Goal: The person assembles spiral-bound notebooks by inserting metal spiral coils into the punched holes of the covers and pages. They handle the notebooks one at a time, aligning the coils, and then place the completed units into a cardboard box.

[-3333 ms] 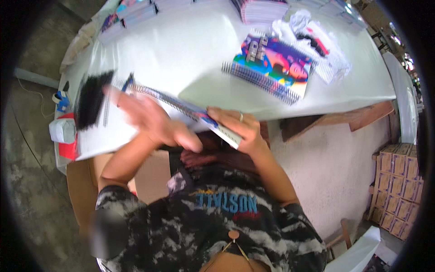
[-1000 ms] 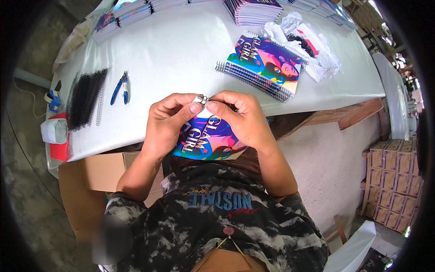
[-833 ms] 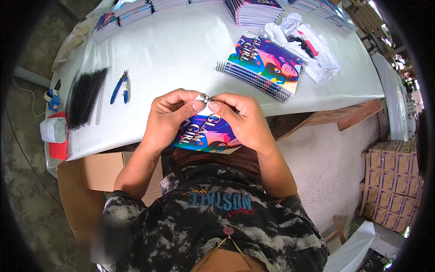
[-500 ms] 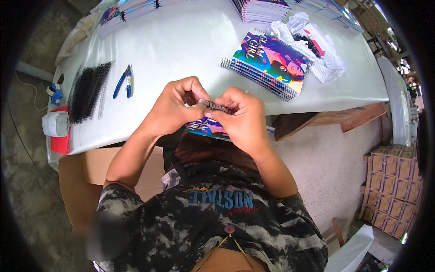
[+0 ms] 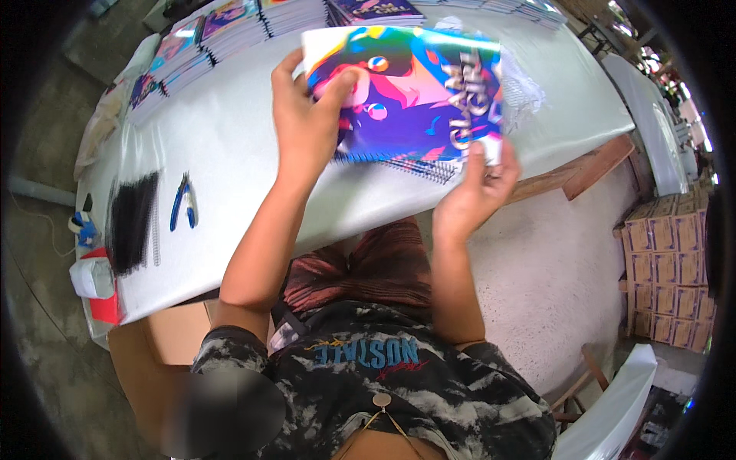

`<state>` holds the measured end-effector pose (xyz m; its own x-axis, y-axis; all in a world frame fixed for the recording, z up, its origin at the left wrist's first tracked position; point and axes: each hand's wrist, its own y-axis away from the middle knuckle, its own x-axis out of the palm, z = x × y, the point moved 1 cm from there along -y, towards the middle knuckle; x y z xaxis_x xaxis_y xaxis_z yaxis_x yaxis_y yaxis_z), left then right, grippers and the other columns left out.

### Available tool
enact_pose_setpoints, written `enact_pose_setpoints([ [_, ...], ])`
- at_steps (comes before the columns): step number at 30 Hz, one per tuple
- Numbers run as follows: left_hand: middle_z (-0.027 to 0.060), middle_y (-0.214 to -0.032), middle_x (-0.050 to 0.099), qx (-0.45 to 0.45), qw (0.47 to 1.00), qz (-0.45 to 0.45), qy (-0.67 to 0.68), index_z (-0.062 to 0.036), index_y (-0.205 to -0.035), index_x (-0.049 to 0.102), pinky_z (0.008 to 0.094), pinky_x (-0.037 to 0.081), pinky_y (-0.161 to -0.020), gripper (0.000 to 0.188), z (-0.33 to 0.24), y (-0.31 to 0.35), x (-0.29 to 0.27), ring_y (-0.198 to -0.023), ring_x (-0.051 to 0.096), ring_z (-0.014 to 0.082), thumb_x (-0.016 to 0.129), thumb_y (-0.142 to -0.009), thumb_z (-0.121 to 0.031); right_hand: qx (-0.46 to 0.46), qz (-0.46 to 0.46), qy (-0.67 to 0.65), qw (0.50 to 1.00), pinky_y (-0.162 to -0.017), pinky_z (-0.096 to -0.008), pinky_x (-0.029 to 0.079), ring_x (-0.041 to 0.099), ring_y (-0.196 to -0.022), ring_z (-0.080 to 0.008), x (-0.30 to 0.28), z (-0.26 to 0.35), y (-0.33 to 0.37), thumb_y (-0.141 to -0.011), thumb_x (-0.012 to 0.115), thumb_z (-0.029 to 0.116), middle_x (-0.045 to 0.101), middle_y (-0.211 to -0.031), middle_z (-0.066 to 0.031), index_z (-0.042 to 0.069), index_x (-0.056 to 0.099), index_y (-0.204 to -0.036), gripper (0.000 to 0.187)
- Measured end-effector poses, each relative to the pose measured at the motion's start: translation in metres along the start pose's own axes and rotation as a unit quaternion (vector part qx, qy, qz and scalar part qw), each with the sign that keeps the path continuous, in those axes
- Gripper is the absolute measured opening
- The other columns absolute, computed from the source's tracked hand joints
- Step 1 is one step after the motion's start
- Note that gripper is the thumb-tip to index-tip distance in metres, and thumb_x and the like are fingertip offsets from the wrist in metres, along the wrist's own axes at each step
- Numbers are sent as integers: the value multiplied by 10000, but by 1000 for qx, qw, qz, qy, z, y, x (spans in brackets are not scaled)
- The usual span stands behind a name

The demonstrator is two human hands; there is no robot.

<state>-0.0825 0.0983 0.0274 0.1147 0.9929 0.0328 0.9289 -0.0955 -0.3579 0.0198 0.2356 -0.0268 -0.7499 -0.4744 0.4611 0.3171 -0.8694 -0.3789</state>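
Observation:
A notebook with a bright purple, pink and green illustrated cover [image 5: 406, 103] is held up over the table, its cover facing up. My left hand [image 5: 307, 123] grips its left edge, thumb on top of the cover. At the near right corner my right hand [image 5: 475, 195] pinches it between thumb and fingers. Under and just nearer than it, spiral-bound notebooks [image 5: 429, 169] lie on the table, mostly hidden. The held notebook is slightly smeared by motion, and its binding does not show clearly.
Black plastic binding coils [image 5: 134, 222] and blue-handled cutting pliers [image 5: 184, 203] lie on the white-covered table [image 5: 238, 153] at left. Stacks of notebooks [image 5: 230, 34] line the far edge. Crumpled white wrapping [image 5: 525, 88] sits right. A cardboard box [image 5: 180, 333] stands below; brown cartons [image 5: 667, 261] rise at right.
My hands were close together at the table's near edge, pinching the notebook's coil. They have moved apart and away from me, lifting the notebook over the others. The view has shifted too.

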Motion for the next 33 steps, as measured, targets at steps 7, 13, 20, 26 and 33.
enact_pose_setpoints([
  [7,168,-1118,564,-12,875,91,-475,-105,-1183,544,380,471,-790,450,77,-26,24,-932,597,311,574,-819,-369,-10,60,263,963,-932,-406,325,422,-1108,-313,-39,-63,8,-860,580,195,373,-1246,-268,-41,381,-1217,472],
  [13,140,-896,661,-36,984,-18,-173,-4,-980,643,313,485,-746,303,105,0,-1,-837,621,203,503,-895,-258,37,74,193,978,-835,-286,431,570,-943,-186,-31,-70,-3,-928,468,241,595,-1097,-193,-74,452,-1235,440],
  [20,128,-948,639,-64,996,-59,-2,23,-994,609,319,451,-766,561,113,-12,3,-884,567,190,290,-960,-438,47,25,203,978,-908,-284,383,519,-1035,-176,-24,-77,0,-937,463,236,543,-1185,-176,-90,454,-1233,441],
  [26,123,-962,632,-131,991,-17,5,43,-1107,580,249,486,-732,344,121,10,-1,-863,579,142,489,-914,-226,47,24,223,973,-894,-322,402,547,-1028,-236,-23,-85,-1,-870,542,142,564,-1152,-213,-89,462,-1221,427],
  [33,105,-972,632,-141,987,-75,24,22,-1087,608,251,490,-734,266,133,-15,-71,-828,586,132,528,-854,-79,81,96,195,973,-846,-305,430,587,-931,-204,28,-104,24,-835,553,94,615,-1046,-190,-71,462,-1232,440],
])
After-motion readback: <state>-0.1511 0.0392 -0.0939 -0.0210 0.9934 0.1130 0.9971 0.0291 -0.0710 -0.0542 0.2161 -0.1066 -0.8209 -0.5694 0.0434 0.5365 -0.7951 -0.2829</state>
